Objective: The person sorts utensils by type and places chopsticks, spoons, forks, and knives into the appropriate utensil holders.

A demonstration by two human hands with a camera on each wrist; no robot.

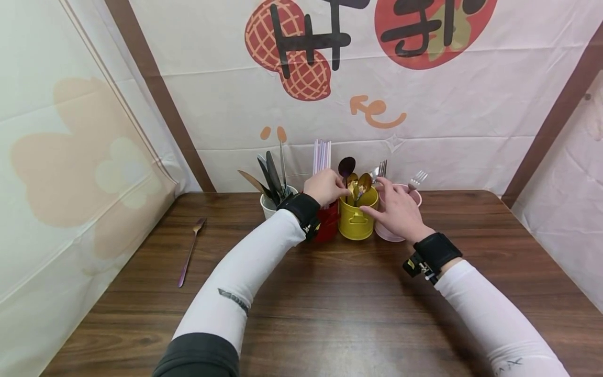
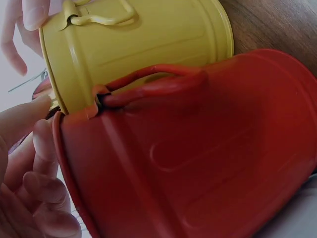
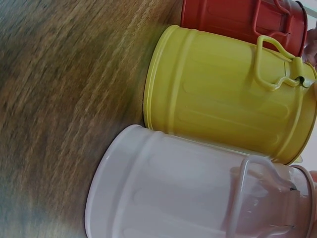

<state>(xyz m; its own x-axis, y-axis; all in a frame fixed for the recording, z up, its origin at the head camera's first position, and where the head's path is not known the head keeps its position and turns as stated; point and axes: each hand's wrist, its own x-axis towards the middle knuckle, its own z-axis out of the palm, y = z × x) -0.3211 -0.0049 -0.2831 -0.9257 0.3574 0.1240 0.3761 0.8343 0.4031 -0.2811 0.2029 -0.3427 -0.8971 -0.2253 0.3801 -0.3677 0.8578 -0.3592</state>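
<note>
My left hand (image 1: 325,187) reaches over the red bucket (image 1: 326,222), its thumb and forefinger pinching the handle of a dark spoon (image 1: 346,166) at the rim of the yellow bucket (image 1: 356,224). Gold spoons (image 1: 364,182) stand in that same bucket. On its other side my right hand (image 1: 400,212) has its thumb at the yellow rim and its fingers spread above the pink bucket (image 1: 389,234). Both rims are partly hidden by the hands. In the right wrist view the yellow bucket (image 3: 223,94) stands between the red and pink ones.
A white bucket (image 1: 268,206) with several knives (image 1: 272,175) stands at the left of the row. Striped straws (image 1: 322,155) rise behind the left hand. Forks (image 1: 417,180) lean at the pink bucket. A lone fork (image 1: 192,252) lies on the wooden table (image 1: 330,314) at left.
</note>
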